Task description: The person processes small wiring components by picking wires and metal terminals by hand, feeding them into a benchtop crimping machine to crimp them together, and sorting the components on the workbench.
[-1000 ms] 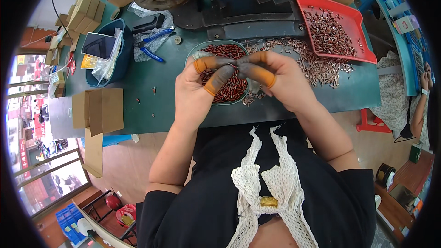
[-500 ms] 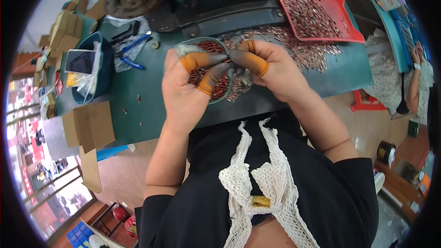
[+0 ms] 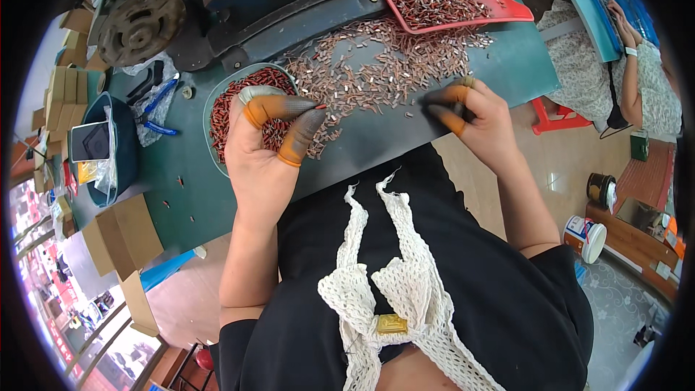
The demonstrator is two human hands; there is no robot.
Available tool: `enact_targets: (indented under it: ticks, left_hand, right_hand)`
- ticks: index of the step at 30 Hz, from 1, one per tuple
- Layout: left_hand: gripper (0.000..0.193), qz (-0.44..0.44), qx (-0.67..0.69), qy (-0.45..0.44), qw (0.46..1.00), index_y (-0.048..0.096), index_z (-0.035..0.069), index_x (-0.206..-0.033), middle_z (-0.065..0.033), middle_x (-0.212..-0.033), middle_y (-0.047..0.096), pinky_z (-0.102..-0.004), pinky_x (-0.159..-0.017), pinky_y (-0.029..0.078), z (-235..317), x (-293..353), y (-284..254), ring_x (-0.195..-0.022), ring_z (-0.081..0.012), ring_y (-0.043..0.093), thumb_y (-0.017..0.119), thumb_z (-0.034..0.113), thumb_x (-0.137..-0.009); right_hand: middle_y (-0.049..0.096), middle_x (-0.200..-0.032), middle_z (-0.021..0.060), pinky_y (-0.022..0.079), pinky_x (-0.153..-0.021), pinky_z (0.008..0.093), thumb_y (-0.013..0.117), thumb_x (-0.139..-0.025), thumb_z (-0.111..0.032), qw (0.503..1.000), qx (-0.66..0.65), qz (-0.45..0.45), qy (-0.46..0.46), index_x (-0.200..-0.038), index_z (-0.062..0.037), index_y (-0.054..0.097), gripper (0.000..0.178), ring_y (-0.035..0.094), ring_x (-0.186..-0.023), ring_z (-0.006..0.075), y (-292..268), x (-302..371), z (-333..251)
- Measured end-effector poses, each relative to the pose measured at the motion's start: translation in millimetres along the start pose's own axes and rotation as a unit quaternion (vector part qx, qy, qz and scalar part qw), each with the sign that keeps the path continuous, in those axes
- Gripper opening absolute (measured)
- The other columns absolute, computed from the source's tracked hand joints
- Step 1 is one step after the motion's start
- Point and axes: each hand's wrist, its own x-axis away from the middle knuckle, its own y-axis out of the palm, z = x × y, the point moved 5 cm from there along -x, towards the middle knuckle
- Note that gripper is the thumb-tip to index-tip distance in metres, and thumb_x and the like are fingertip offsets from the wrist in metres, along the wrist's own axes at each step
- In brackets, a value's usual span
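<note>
My left hand (image 3: pixel 264 130) pinches a tiny red piece (image 3: pixel 321 107) between thumb and forefinger, both in grey-and-orange finger covers. It is held over the right edge of a greenish bowl (image 3: pixel 208 112) full of small dark red pieces (image 3: pixel 235 94). My right hand (image 3: pixel 470 116), in similar covers, is low over the table, right of a spread of loose copper-coloured pieces (image 3: pixel 362 65). Its fingertips are drawn together and dark; whether anything is between them is hidden. One loose piece (image 3: pixel 409 114) lies just left of those fingertips.
A red tray (image 3: pixel 507 11) of small pieces sits at the back, beside a dark machine (image 3: pixel 282 29). Blue-handled pliers (image 3: pixel 156 108) lie on plastic at left, near a dark bin (image 3: pixel 123 159) and an open carton (image 3: pixel 123 232). Another person's arm (image 3: pixel 631 87) shows at far right.
My hands were together over the bowl; now they are apart. The right has gone right to the table beside the loose pieces, while the left keeps a small red piece. The view has shifted.
</note>
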Motion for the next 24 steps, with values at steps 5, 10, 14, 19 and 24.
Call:
enact_targets:
  ticks: [5,10,14,19,24]
  left_hand:
    - [0.017,-0.013,-0.013,0.003,1.0,0.064,0.003,-0.086,-0.0043,-0.087,0.057,-0.0278,-0.079,0.041,3,4,1,-0.084,-0.0179,0.053,0.075,0.002,-0.073]
    - [0.017,-0.01,0.028,-0.038,0.999,0.063,0.003,-0.088,-0.0041,-0.088,0.057,-0.0265,-0.078,0.041,-3,9,2,-0.084,-0.0161,0.053,0.074,0.001,-0.075]
    - [0.018,-0.01,0.031,-0.031,0.999,0.063,0.002,-0.09,-0.0038,-0.089,0.056,-0.0249,-0.077,0.042,-6,13,-3,-0.083,-0.0145,0.054,0.073,-0.002,-0.075]
    - [0.019,-0.007,0.069,-0.057,0.996,0.062,0.002,-0.091,-0.0034,-0.09,0.055,-0.0243,-0.078,0.041,-7,15,-4,-0.085,-0.0134,0.054,0.072,-0.003,-0.076]
    - [0.019,-0.002,0.067,-0.052,0.996,0.062,0.002,-0.091,-0.0035,-0.09,0.055,-0.0242,-0.079,0.041,-11,18,-8,-0.085,-0.013,0.054,0.072,-0.004,-0.076]
  right_hand:
    - [0.06,-0.084,0.005,0.045,-0.059,0.0272,0.073,-0.075,-0.003,0.995,0.084,0.054,0.005,-0.093,-0.0068,0.069,0.02,0.055,-0.067,0.0164,2,-5,8]
    - [0.06,-0.084,0.0064,0.045,-0.06,0.0278,0.075,-0.074,-0.008,0.995,0.075,0.058,-0.04,-0.094,-0.0073,0.068,0.02,0.055,-0.068,0.0187,13,-20,-2]
    - [0.06,-0.083,0.0068,0.047,-0.062,0.029,0.076,-0.073,-0.013,0.997,0.049,0.035,-0.046,-0.092,-0.0075,0.068,0.021,0.057,-0.07,0.0198,20,-30,-13]
    - [0.059,-0.087,0.0085,0.049,-0.066,0.0333,0.074,-0.075,-0.017,0.992,0.098,-0.017,-0.074,-0.093,-0.0072,0.066,0.022,0.06,-0.075,0.024,40,-57,-19]
    - [0.06,-0.092,0.01,0.049,-0.072,0.0318,0.071,-0.078,-0.016,0.99,0.086,-0.024,-0.105,-0.098,-0.0048,0.064,0.023,0.061,-0.081,0.0265,42,-77,-28]
